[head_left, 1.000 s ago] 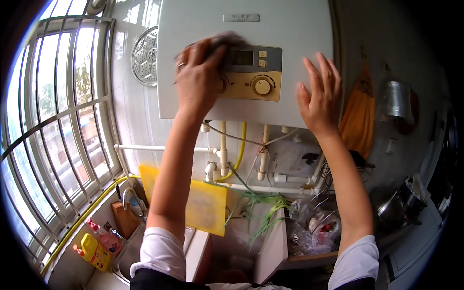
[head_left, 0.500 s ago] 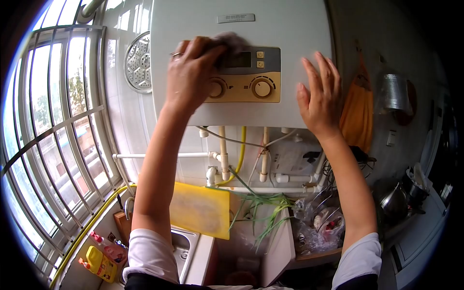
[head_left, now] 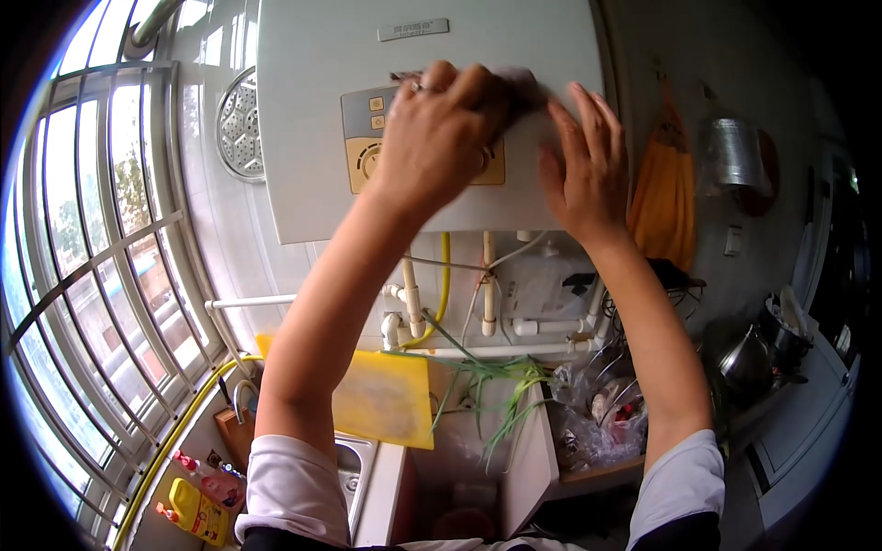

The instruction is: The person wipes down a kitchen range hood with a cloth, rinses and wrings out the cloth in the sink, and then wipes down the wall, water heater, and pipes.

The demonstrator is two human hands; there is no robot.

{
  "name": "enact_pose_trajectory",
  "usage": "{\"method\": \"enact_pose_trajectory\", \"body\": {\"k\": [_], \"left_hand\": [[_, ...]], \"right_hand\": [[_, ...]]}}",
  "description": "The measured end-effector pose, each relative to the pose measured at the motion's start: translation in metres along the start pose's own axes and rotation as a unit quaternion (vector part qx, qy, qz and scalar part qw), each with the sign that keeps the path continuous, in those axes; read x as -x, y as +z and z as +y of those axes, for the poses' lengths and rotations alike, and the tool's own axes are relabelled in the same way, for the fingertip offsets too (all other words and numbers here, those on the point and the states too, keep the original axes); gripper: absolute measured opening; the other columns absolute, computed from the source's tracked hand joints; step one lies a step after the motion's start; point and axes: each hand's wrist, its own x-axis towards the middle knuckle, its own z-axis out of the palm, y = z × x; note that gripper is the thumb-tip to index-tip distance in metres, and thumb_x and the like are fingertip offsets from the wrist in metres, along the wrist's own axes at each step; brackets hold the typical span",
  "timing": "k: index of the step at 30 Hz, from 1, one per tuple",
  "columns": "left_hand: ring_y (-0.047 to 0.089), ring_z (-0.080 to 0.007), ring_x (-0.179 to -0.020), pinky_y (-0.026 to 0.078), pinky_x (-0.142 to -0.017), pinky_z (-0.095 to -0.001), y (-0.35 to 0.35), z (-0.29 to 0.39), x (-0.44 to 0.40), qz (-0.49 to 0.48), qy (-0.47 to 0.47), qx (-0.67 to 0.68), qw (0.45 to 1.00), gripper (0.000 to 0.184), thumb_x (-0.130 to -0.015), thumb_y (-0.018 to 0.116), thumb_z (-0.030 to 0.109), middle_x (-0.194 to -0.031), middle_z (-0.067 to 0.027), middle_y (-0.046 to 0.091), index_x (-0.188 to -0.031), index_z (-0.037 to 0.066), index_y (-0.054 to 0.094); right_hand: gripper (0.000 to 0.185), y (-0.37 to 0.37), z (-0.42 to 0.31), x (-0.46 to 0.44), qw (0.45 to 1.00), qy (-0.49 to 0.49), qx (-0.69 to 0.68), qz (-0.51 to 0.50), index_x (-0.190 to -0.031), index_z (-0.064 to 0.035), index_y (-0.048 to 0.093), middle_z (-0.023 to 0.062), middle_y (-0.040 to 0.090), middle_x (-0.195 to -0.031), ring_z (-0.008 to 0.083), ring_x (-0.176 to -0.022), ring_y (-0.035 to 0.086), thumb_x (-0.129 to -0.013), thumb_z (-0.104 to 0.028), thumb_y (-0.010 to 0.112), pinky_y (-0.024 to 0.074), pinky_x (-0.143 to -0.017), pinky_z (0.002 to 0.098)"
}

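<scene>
1. Dark cloth [head_left: 524,89] is bunched in the left hand [head_left: 441,138], held at the front of the wall-mounted water heater [head_left: 312,147], by the upper right part of the control panel [head_left: 355,115].
2. Left hand: fingers curled, cloth grasped; part of the cloth is hidden by it.
3. Right hand [head_left: 590,174]: released, fingers extended, nothing seen held. Placed at the heater front, just beside the cloth; contact cannot be told.
4. Handling, judged: cloth is soft, limp, light, not fragile; best gripped as a wad, fingers spread behind it. Dampness cannot be told. Casing looks stiff, smooth, maybe slippery.
5. In the way: knob [head_left: 370,161] could be turned by a snag; panel middle is covered by the left hand; cloth's right side is bounded by right fingertips.
6. Around: yellow hose [head_left: 446,275], yellow board [head_left: 381,399], green onions [head_left: 501,395] and plastic bags [head_left: 588,436] are seen below; orange bag [head_left: 663,202] is hung at right, perforated metal disc [head_left: 241,124] at left.
</scene>
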Motion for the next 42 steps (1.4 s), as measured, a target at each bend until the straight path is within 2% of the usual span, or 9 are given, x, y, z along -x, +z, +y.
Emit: {"method": "enact_pose_trajectory", "body": {"k": [2,7,12,18,23,28,34,38,42], "left_hand": [[0.056,-0.0232,-0.104,0.048,-0.086,-0.0402,-0.004,0.02,0.014,-0.044,-0.004,0.012,0.999,0.033,-0.081,0.059,0.01,-0.112,-0.0014,0.058,-0.113,0.013,0.068],[0.055,-0.0243,-0.105,0.048,-0.085,-0.0407,-0.005,0.018,0.032,-0.001,-0.011,-0.024,1.0,0.036,-0.082,0.057,0.008,-0.116,-0.0045,0.055,-0.116,0.011,0.066],[0.053,-0.0249,-0.103,0.048,-0.089,-0.0407,-0.002,-0.022,0.011,0.026,-0.06,-0.06,0.996,0.04,-0.083,0.057,0.003,-0.112,-0.0001,0.057,-0.117,0.021,0.07],[0.053,-0.023,-0.112,0.046,-0.097,-0.0392,-0.017,-0.047,0.018,-0.036,-0.03,-0.043,0.998,0.037,-0.084,0.061,0.008,-0.12,0.0019,0.058,-0.113,0.025,0.073],[0.052,-0.0214,-0.114,0.046,-0.099,-0.0395,-0.012,-0.044,0.004,-0.016,-0.026,-0.007,0.999,0.041,-0.084,0.056,0.001,-0.12,0.0023,0.057,-0.113,0.025,0.073],[0.052,-0.0221,-0.116,0.047,-0.097,-0.0375,-0.02,-0.055,0.015,-0.059,-0.042,-0.037,0.997,0.043,-0.083,0.055,0.0,-0.123,0.0016,0.057,-0.113,0.025,0.072],[0.056,-0.0238,-0.109,0.05,-0.095,-0.0376,-0.016,-0.061,0.02,-0.005,-0.007,-0.091,0.996,0.038,-0.084,0.059,0.008,-0.121,0.0025,0.058,-0.115,0.025,0.071],[0.059,-0.0248,-0.103,0.056,-0.081,-0.0391,-0.018,-0.096,0.042,0.01,-0.148,-0.159,0.976,0.03,-0.089,0.06,0.016,-0.111,0.0027,0.059,-0.115,0.025,0.07],[0.058,-0.0237,-0.106,0.054,-0.085,-0.039,-0.017,-0.099,0.047,0.016,-0.113,-0.123,0.986,0.033,-0.087,0.06,0.012,-0.114,0.0023,0.059,-0.115,0.026,0.07]], "right_hand": [[0.046,0.002,0.0,0.001,1.0,0.003,0.001,-0.003,-0.132,-0.009,0.054,0.0163,0.046,-0.141,0.0374,-0.129,0.042,-0.088,-0.021,0.059,0.0364,-0.107,0.0459],[0.047,0.002,0.002,0.002,1.0,0.004,0.002,-0.003,-0.133,-0.0095,0.054,0.0164,0.046,-0.141,0.0374,-0.129,0.042,-0.087,-0.021,0.059,0.0362,-0.108,0.046],[0.048,0.002,0.001,0.002,1.0,0.01,-0.012,-0.002,-0.132,-0.0092,0.054,0.0161,0.046,-0.141,0.0375,-0.129,0.043,-0.087,-0.021,0.06,0.037,-0.107,0.0464],[0.046,0.002,0.001,0.003,1.0,0.005,-0.005,-0.002,-0.131,-0.0091,0.055,0.0162,0.045,-0.142,0.0375,-0.129,0.043,-0.087,-0.021,0.059,0.0377,-0.106,0.0467],[0.046,0.003,0.002,0.003,1.0,0.004,-0.011,0.005,-0.131,-0.0096,0.055,0.016,0.046,-0.141,0.0373,-0.129,0.043,-0.086,-0.021,0.059,0.0377,-0.106,0.0461],[0.045,0.003,0.002,0.004,1.0,0.006,-0.004,0.002,-0.13,-0.01,0.055,0.0157,0.046,-0.141,0.0368,-0.129,0.043,-0.087,-0.022,0.059,0.0371,-0.107,0.0456],[0.046,0.003,0.001,0.004,1.0,0.003,-0.01,0.006,-0.131,-0.0106,0.055,0.015,0.047,-0.14,0.0359,-0.129,0.043,-0.086,-0.021,0.06,0.0371,-0.107,0.0455],[0.047,0.002,0.002,0.004,1.0,0.008,-0.008,0.001,-0.13,-0.0103,0.055,0.0155,0.047,-0.14,0.0363,-0.129,0.043,-0.085,-0.02,0.06,0.0372,-0.107,0.0459],[0.047,0.002,0.0,0.003,1.0,0.007,-0.017,0.005,-0.131,-0.01,0.055,0.0158,0.047,-0.14,0.0369,-0.129,0.043,-0.085,-0.02,0.06,0.0369,-0.107,0.0462]]}}
